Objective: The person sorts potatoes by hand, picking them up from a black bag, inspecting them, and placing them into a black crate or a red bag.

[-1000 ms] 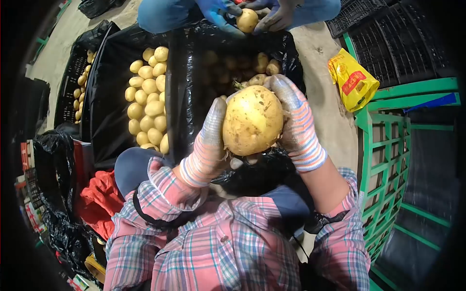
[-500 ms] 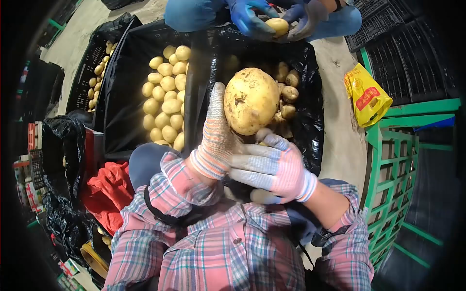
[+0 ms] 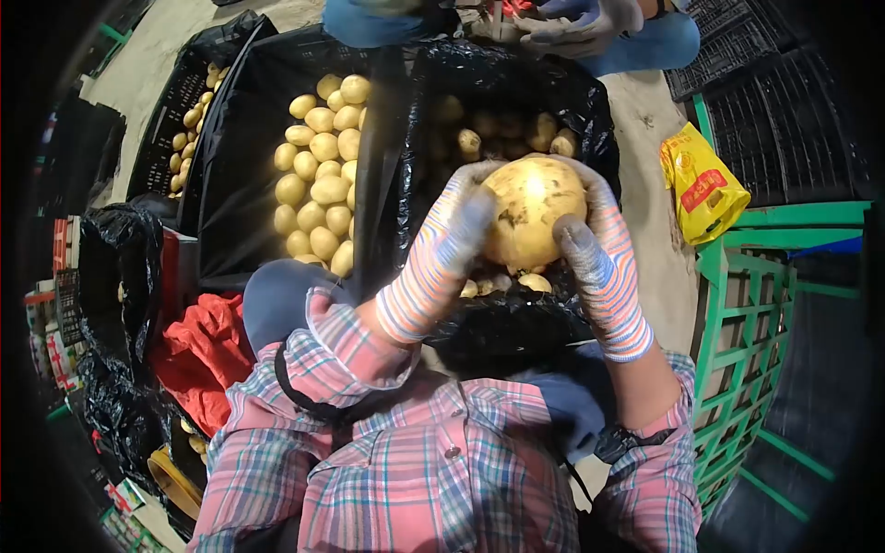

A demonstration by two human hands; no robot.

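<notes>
A large potato with brown dirt patches is held up close to the camera, above a black-lined crate. My left hand, in a striped knit glove, grips its left side; the thumb is smeared by motion. On the other side my right hand, gloved the same way, wraps around it with the thumb on its front. Smaller, dirtier potatoes lie in the crate underneath, partly hidden by my hands. Left of it, a second black-lined crate holds many clean, pale potatoes.
Across the crates, a co-worker's gloved hand shows at the top edge. Further left stands another potato crate. A red cloth lies near my left elbow. On the right are a yellow bag and a green metal frame.
My right hand has moved up from below the large potato to its right side. The potato has shifted right and turned. The co-worker's hands no longer show a potato.
</notes>
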